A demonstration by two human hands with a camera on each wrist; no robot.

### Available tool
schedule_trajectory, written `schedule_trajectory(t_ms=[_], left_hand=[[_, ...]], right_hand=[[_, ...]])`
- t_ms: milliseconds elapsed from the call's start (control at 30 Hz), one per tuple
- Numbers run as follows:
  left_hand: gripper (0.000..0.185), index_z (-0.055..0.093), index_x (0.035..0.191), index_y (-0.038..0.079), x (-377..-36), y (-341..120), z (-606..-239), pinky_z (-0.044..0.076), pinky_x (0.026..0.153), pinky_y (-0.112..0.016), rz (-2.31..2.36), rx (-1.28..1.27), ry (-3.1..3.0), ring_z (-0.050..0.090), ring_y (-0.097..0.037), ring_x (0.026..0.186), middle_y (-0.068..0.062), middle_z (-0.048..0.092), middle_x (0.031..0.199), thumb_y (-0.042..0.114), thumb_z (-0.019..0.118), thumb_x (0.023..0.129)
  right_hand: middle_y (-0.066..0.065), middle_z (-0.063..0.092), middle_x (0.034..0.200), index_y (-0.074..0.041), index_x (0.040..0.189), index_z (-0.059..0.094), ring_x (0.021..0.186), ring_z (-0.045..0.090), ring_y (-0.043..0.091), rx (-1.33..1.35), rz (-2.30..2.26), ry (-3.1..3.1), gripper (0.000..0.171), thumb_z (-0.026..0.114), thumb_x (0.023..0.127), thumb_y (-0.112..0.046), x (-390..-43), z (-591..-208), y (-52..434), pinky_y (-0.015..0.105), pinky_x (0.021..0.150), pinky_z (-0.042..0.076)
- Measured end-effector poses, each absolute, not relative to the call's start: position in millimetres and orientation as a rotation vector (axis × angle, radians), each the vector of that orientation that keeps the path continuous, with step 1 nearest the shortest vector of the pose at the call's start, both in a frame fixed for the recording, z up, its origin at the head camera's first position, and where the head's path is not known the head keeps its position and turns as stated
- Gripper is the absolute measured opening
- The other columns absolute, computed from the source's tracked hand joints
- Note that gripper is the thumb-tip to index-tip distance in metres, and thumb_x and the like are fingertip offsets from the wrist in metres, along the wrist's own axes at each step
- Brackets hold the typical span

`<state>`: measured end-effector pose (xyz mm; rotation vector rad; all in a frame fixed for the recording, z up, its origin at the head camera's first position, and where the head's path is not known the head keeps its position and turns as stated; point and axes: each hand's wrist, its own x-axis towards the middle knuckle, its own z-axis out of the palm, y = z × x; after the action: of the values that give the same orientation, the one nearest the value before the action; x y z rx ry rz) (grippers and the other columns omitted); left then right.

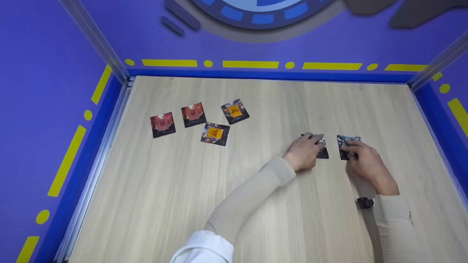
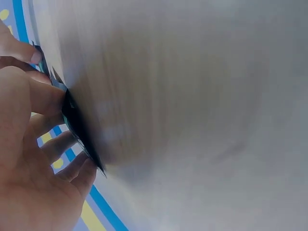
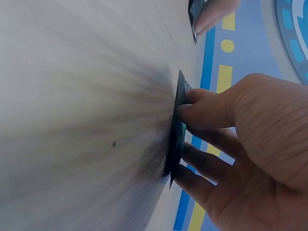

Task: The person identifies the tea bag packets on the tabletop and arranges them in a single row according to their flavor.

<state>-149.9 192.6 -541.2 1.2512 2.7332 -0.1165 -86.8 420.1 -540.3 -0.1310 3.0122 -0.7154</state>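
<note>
My left hand [image 1: 302,151] holds a small square packet [image 1: 323,150], dark and glossy with a pale speckled print, low over the right part of the table. Thumb and bent fingers are at this packet [image 2: 79,127] in the left wrist view. Beside it on the right, my right hand [image 1: 367,160] holds a similar dark packet [image 1: 343,148] with a teal speckled top. In the right wrist view this packet [image 3: 176,130] appears edge-on between thumb and fingertips. Each hand partly covers its packet, and a short gap separates the two.
On the left of the wooden table [image 1: 175,182] lie two red packets, one [image 1: 162,124] left of the other [image 1: 193,114]. Two orange-centred packets, a rear one [image 1: 235,111] and a front one [image 1: 215,133], lie beside them. Blue panels [image 1: 44,91] with yellow marks wall the table.
</note>
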Motion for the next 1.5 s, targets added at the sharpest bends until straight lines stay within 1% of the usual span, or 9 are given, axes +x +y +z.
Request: schedule_trajectory(t_ms=[133, 300, 433, 633, 833, 1000, 1200, 1333, 1500], left_hand=[[0.057, 0.046, 0.162, 0.030, -149.7, 205.7, -538.8, 0.039, 0.123, -0.027, -0.125, 1.222, 2.716, 0.040, -0.017, 0.153, 0.008, 0.034, 0.173, 0.035, 0.057, 0.106], [0.057, 0.043, 0.164, 0.031, -145.7, 218.4, -536.7, 0.036, 0.125, -0.028, -0.177, 1.219, 2.694, 0.038, -0.016, 0.154, 0.009, 0.030, 0.174, 0.038, 0.055, 0.108], [0.058, 0.040, 0.165, 0.030, -142.6, 225.0, -536.7, 0.035, 0.126, -0.027, -0.201, 1.228, 2.686, 0.037, -0.015, 0.155, 0.009, 0.029, 0.175, 0.040, 0.053, 0.109], [0.061, 0.037, 0.167, 0.027, -139.3, 230.1, -539.7, 0.033, 0.127, -0.027, -0.202, 1.218, 2.704, 0.035, -0.014, 0.156, 0.007, 0.029, 0.175, 0.040, 0.053, 0.110], [0.065, 0.028, 0.170, 0.025, -136.1, 230.8, -541.4, 0.029, 0.130, -0.028, -0.255, 1.210, 2.711, 0.025, -0.015, 0.162, 0.006, 0.022, 0.178, 0.043, 0.049, 0.112], [0.067, 0.025, 0.171, 0.026, -134.8, 229.8, -540.4, 0.027, 0.131, -0.029, -0.280, 1.236, 2.709, 0.023, -0.016, 0.163, 0.005, 0.020, 0.179, 0.046, 0.049, 0.112], [0.069, 0.024, 0.171, 0.027, -137.9, 224.2, -535.6, 0.028, 0.130, -0.029, -0.258, 1.259, 2.715, 0.024, -0.017, 0.163, 0.006, 0.020, 0.178, 0.045, 0.050, 0.111], [0.071, 0.024, 0.172, 0.026, -144.4, 216.0, -531.4, 0.027, 0.131, -0.028, -0.253, 1.246, 2.730, 0.023, -0.018, 0.164, 0.006, 0.020, 0.178, 0.046, 0.052, 0.110], [0.066, 0.033, 0.169, 0.023, -155.0, 197.8, -528.2, 0.031, 0.129, -0.030, -0.162, 1.215, 2.800, 0.029, -0.021, 0.162, 0.003, 0.030, 0.175, 0.040, 0.054, 0.108]], right_hand=[[0.035, 0.053, 0.150, 0.010, 0.131, 0.070, 0.136, 0.047, 0.065, -0.147, -0.708, 3.014, 0.037, 0.061, 0.095, 0.009, -87.8, -539.3, 420.7, 0.077, 0.108, 0.041], [0.035, 0.055, 0.148, 0.011, 0.129, 0.071, 0.134, 0.049, 0.065, -0.181, -0.710, 3.029, 0.037, 0.062, 0.093, 0.010, -88.2, -539.5, 422.0, 0.076, 0.106, 0.043], [0.035, 0.053, 0.150, 0.011, 0.130, 0.070, 0.135, 0.048, 0.065, -0.171, -0.694, 3.017, 0.039, 0.062, 0.092, 0.011, -89.3, -539.1, 421.9, 0.076, 0.108, 0.042], [0.034, 0.054, 0.149, 0.012, 0.129, 0.070, 0.135, 0.048, 0.065, -0.197, -0.689, 3.033, 0.039, 0.062, 0.091, 0.012, -88.8, -540.1, 421.0, 0.076, 0.108, 0.042], [0.035, 0.056, 0.147, 0.013, 0.129, 0.070, 0.133, 0.051, 0.064, -0.221, -0.691, 3.047, 0.037, 0.061, 0.092, 0.012, -87.5, -540.5, 418.8, 0.075, 0.107, 0.043], [0.035, 0.058, 0.145, 0.013, 0.127, 0.070, 0.132, 0.051, 0.064, -0.228, -0.688, 3.067, 0.037, 0.061, 0.091, 0.013, -87.5, -541.2, 419.0, 0.076, 0.107, 0.042], [0.036, 0.057, 0.145, 0.013, 0.127, 0.070, 0.133, 0.050, 0.065, -0.209, -0.672, 3.058, 0.037, 0.062, 0.091, 0.012, -88.0, -540.8, 419.8, 0.076, 0.107, 0.042], [0.036, 0.054, 0.148, 0.013, 0.128, 0.070, 0.134, 0.048, 0.066, -0.183, -0.676, 3.030, 0.037, 0.062, 0.092, 0.012, -88.4, -540.2, 420.6, 0.077, 0.107, 0.042], [0.036, 0.053, 0.149, 0.013, 0.129, 0.069, 0.136, 0.047, 0.066, -0.153, -0.690, 3.002, 0.037, 0.061, 0.094, 0.010, -88.7, -539.7, 420.4, 0.077, 0.108, 0.041]])
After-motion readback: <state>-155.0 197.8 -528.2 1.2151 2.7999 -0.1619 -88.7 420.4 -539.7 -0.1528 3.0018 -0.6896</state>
